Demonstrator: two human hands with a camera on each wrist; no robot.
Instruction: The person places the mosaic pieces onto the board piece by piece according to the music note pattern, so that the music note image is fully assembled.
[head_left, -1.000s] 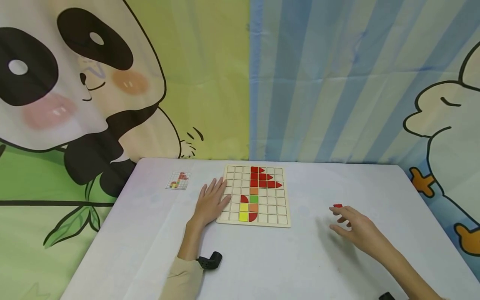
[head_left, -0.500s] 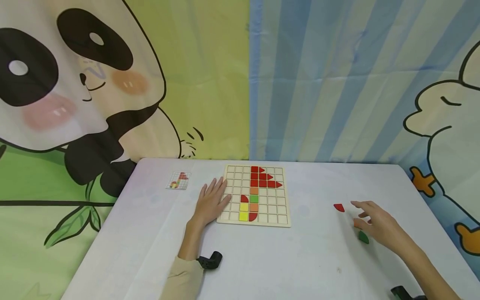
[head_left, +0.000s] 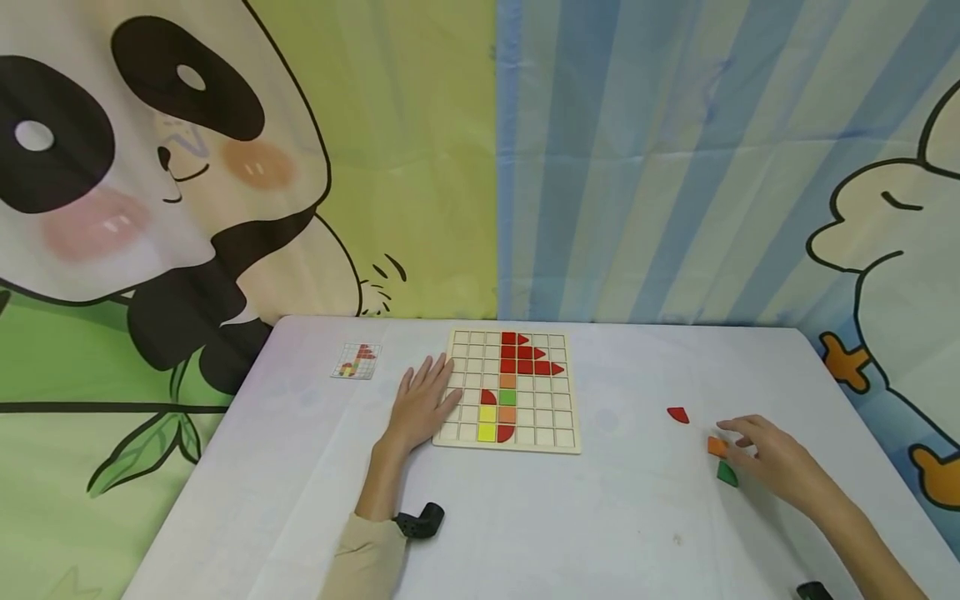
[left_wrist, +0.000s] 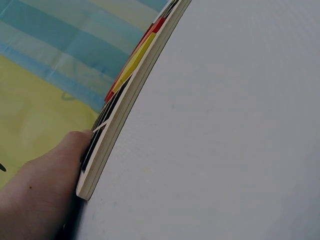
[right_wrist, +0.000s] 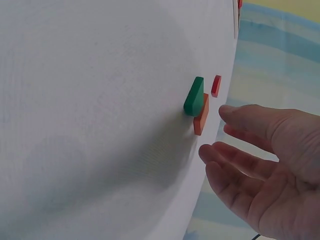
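Observation:
On the left side of the wooden grid board (head_left: pixel 543 423), my left hand (head_left: pixel 422 407) rests flat with fingers straight. In the left wrist view its thumb (left_wrist: pixel 75 147) lies along the board's edge. The board holds several red, orange, green and yellow pieces. At the right of the table my right hand (head_left: pixel 776 461) hovers with fingers loosely bent, holding nothing. Close to its thumb lies an orange square piece (head_left: pixel 716 447). Beside that are a green rounded-corner piece (head_left: pixel 727 474) and, farther off, a red rounded-corner piece (head_left: pixel 678 415).
A small pattern card (head_left: pixel 357 362) lies left of the board on the white table (head_left: pixel 600 525). A printed curtain (head_left: pixel 645 167) hangs behind the table's far edge. A black device (head_left: pixel 422 522) is strapped to the left wrist.
My right hand has moved right and slightly back toward me, uncovering the red, orange and green pieces. My left hand and the board have stayed put.

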